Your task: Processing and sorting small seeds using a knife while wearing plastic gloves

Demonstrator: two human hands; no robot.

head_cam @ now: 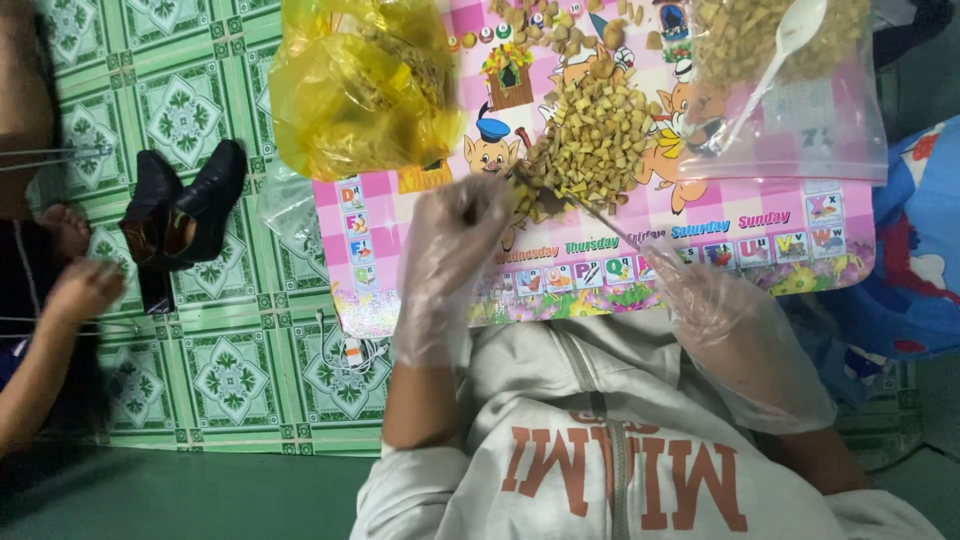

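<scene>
Centrally, diced pile [590, 140] just beyond gloved hands, left [450, 250], right [700, 290]

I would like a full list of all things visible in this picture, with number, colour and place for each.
Mat: one, pink checked with cartoon pictures, on the lap.
Diced pieces: one pile, yellow-brown, centre of mat.
Yellow bag: one, translucent, mat's upper left corner.
Clear bag: one, holding more pieces, upper right.
Spoon: one, white plastic, in the clear bag.
Shoes: two, black, on the green tiled floor.
Another person's hand: one, far left.
Knife: one, thin blade, between the hands.
Left hand: clear glove, at the pile.
Right hand: clear glove, at the knife's end.
</scene>
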